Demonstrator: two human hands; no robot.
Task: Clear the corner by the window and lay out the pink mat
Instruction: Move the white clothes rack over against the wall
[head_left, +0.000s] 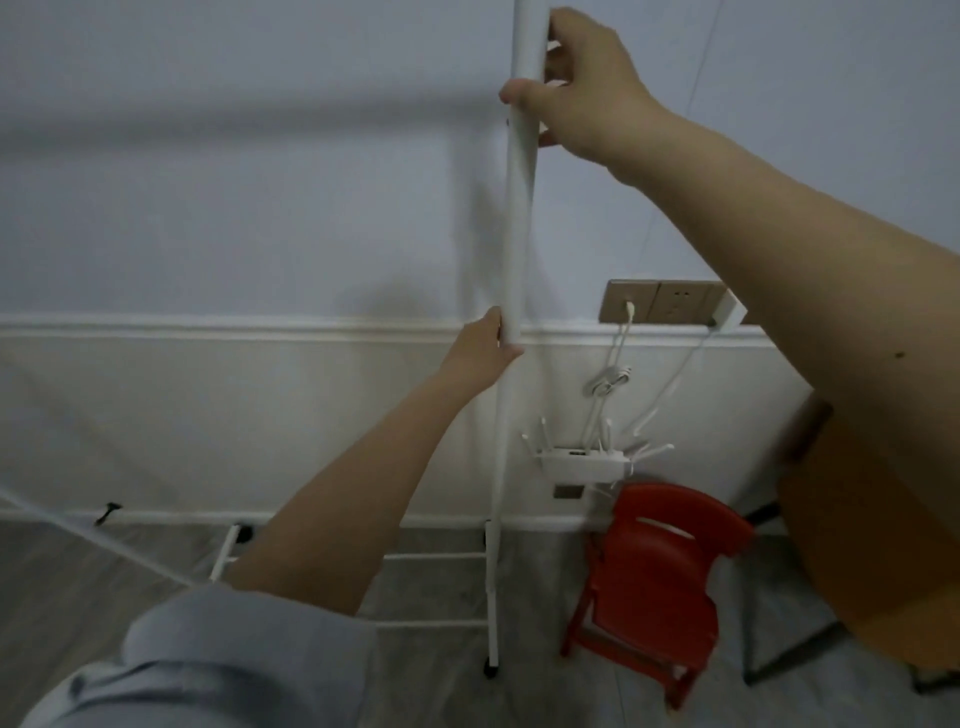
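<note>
A person in a grey-blue short-sleeved shirt (218, 660) stands facing a pale wall, both bare arms raised to a tall white metal pole (519, 218) that runs upright from the top edge of the view down to the floor. The right hand (582, 83) grips the pole high up — thumb hooked across its front, fingers curled round behind. The left hand (485, 353) holds the same pole lower down, at the height of the white moulding along the wall, fingers wrapped round the far side and only partly seen.

The pole belongs to a white tubular rack frame (441, 558) whose thin crossbars lie low over the grey wood-look floor (78, 582); its foot ends in a small black cap (491, 670). Just to the right of the frame stands a small red plastic chair (654, 577), close to the wall. Above the chair a white router with several antennas (582, 462) hangs against the wall, white cables looping up to a bronze-coloured double socket plate (660, 301). At the far right a tan rounded tabletop edge (883, 571) shows beneath the right forearm.

The pink mat appears nowhere in this view.
</note>
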